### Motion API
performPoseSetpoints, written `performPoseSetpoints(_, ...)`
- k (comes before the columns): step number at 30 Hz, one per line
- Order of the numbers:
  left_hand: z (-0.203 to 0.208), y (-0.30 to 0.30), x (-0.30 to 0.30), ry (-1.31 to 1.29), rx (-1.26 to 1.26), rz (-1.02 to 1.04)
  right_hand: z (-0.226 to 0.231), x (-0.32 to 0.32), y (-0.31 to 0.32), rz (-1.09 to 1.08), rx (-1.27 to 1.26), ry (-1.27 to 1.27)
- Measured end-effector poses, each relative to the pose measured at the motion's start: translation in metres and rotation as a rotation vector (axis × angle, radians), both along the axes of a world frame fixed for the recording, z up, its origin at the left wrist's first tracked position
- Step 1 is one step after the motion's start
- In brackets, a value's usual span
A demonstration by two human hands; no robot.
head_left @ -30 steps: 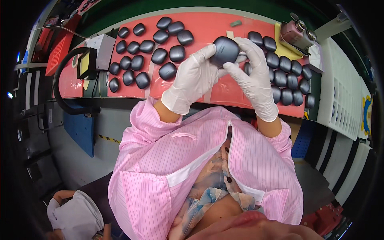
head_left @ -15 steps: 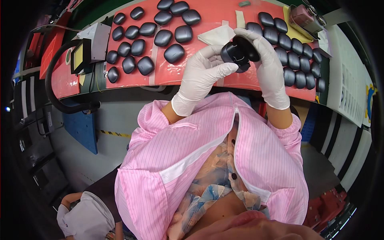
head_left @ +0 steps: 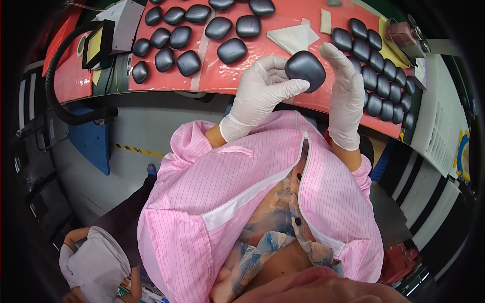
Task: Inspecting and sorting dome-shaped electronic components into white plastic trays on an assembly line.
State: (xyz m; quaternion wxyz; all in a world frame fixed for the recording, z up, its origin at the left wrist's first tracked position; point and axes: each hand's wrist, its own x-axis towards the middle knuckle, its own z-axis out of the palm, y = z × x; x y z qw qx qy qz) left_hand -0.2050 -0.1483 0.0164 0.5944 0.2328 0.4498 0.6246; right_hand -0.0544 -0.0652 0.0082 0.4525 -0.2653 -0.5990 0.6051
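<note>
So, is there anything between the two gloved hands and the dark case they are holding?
Nothing visible. The left hand grips the dark case directly with its fingertips, and the right hand touches its other side, above the red mat.

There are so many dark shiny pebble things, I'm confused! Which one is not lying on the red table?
The dark rounded glossy case held up between the white-gloved left hand and right hand. All the others lie flat on the red table mat.

A factory assembly bench. Rows of identical dark cases (head_left: 374, 70) cover a red mat (head_left: 222, 81) (striped pink work smock (head_left: 227, 187), white gloves).
</note>
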Motion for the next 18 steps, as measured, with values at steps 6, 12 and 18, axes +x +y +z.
performPoseSetpoints(6,-0.011,-0.003,0.006,-0.019,0.100,0.005,0.006,-0.009,-0.020,-0.015,0.135,-0.237)
performPoseSetpoints(12,-0.012,-0.011,0.004,-0.283,0.095,-0.019,0.009,-0.020,-0.012,-0.142,-0.113,-0.113)
performPoseSetpoints(18,-0.014,-0.063,-0.060,-0.327,0.074,-0.163,-0.007,-0.069,0.025,0.026,0.637,-0.587)
